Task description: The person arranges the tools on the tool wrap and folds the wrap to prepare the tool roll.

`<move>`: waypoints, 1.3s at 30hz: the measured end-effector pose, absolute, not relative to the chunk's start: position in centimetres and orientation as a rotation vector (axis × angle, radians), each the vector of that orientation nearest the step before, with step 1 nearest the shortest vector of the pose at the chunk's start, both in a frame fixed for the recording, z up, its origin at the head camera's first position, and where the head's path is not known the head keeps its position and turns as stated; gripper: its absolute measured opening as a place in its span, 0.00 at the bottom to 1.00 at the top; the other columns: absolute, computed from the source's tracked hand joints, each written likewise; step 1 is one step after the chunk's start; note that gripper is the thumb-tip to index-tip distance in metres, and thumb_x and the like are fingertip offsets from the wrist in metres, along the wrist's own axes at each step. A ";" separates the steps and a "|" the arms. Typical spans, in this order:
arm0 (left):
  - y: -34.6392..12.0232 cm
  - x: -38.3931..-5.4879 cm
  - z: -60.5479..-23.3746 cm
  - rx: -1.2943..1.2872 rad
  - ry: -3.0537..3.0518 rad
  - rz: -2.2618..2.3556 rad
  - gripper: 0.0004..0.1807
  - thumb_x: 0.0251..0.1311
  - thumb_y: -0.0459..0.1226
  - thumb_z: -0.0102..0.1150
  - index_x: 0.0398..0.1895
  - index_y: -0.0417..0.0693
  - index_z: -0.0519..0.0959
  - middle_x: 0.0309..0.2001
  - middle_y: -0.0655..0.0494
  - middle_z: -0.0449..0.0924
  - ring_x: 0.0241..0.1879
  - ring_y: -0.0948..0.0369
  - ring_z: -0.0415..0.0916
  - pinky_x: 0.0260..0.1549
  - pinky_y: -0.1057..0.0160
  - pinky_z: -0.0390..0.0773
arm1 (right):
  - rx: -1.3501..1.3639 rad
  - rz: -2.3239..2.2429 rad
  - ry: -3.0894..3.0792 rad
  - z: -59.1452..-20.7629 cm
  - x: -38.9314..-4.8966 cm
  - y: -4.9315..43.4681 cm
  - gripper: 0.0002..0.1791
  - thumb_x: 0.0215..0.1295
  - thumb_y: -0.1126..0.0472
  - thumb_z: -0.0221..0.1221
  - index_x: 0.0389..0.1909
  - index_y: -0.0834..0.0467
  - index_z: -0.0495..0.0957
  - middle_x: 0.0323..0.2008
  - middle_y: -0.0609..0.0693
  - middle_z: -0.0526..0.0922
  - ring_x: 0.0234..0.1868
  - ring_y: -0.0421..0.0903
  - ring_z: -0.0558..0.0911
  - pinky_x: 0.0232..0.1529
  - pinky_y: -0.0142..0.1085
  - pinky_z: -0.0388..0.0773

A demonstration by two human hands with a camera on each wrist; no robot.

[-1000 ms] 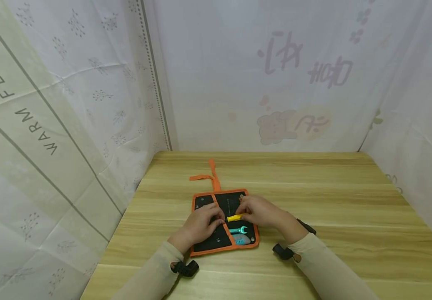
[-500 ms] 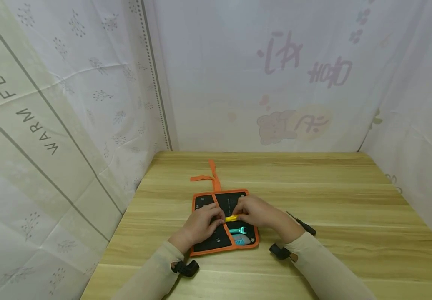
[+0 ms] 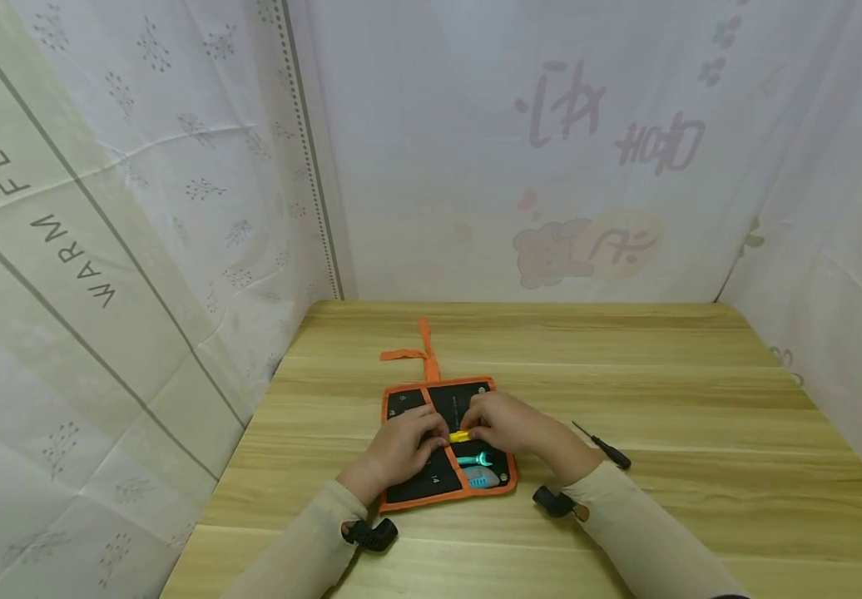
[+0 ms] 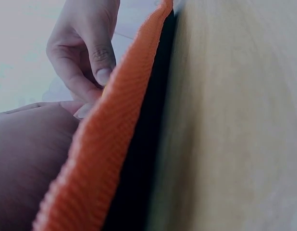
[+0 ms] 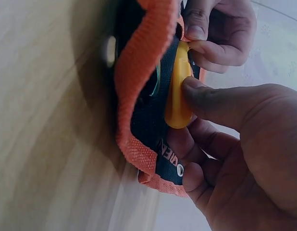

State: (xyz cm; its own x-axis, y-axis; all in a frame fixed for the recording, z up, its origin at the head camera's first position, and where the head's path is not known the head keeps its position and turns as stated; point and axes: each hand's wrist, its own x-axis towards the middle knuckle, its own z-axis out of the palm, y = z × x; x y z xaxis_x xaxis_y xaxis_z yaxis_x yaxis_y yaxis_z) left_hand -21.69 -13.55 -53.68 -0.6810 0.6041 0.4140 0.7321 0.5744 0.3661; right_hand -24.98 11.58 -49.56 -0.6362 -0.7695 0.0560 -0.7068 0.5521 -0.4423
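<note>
A black tool pouch [image 3: 419,504] with orange edging lies open on the table, numbers printed on its pocket panel. Thumb and fingers of my right hand [image 3: 506,424] pinch a yellow plastic-handled tool [image 5: 175,103], whose far end meets the pocket's orange edge. My left hand [image 3: 399,445] lies over the panel; in the right wrist view its thumb and forefinger pinch the orange pocket edge [image 5: 182,30] at the tool's tip. Below it, a teal open-end wrench [image 3: 478,459] and a grey-and-teal handle [image 3: 482,477] stick out of the pockets.
A black-handled screwdriver [image 3: 611,452] lies on the wooden table [image 3: 686,391], right of the right forearm. Orange tie straps [image 3: 428,358] stretch from the pouch's far edge. Patterned white curtains [image 3: 431,166] enclose the back and sides.
My right hand has shifted slightly left with the yellow tool, and less of the tool shows beyond the pocket edge. More of the screwdriver has come into sight. My left hand stays put.
</note>
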 end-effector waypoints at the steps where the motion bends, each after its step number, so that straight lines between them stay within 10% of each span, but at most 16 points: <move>1: -13.6 -21.7 -53.7 -1.110 -2.565 -0.766 0.02 0.71 0.41 0.67 0.39 0.57 0.83 0.38 0.69 0.76 0.35 0.70 0.72 0.37 0.66 0.78 | -1.258 -0.657 2.637 -49.5 -24.9 11.5 0.07 0.73 0.62 0.67 0.45 0.51 0.91 0.37 0.38 0.80 0.36 0.34 0.76 0.40 0.32 0.78; 27: -13.6 -21.6 -53.6 -1.090 -2.600 -0.802 0.02 0.71 0.42 0.67 0.39 0.58 0.83 0.38 0.70 0.74 0.33 0.72 0.72 0.35 0.67 0.77 | -1.200 -0.674 2.647 -50.4 -24.9 11.7 0.07 0.73 0.62 0.66 0.46 0.51 0.90 0.38 0.39 0.81 0.36 0.37 0.77 0.39 0.33 0.79; 33: -13.6 -21.6 -53.6 -1.066 -2.603 -0.806 0.03 0.69 0.41 0.70 0.40 0.60 0.84 0.39 0.71 0.75 0.34 0.73 0.74 0.36 0.67 0.79 | -1.080 -0.712 2.671 -50.3 -24.5 12.3 0.09 0.73 0.62 0.66 0.50 0.52 0.89 0.49 0.44 0.87 0.70 0.55 0.75 0.63 0.47 0.77; 39: -13.9 -21.7 -53.6 -1.017 -2.597 -0.812 0.04 0.71 0.40 0.68 0.44 0.59 0.84 0.38 0.71 0.75 0.33 0.71 0.72 0.33 0.68 0.76 | -1.014 -0.789 2.661 -50.2 -24.2 13.2 0.11 0.73 0.62 0.66 0.52 0.51 0.88 0.45 0.41 0.82 0.43 0.42 0.81 0.44 0.38 0.80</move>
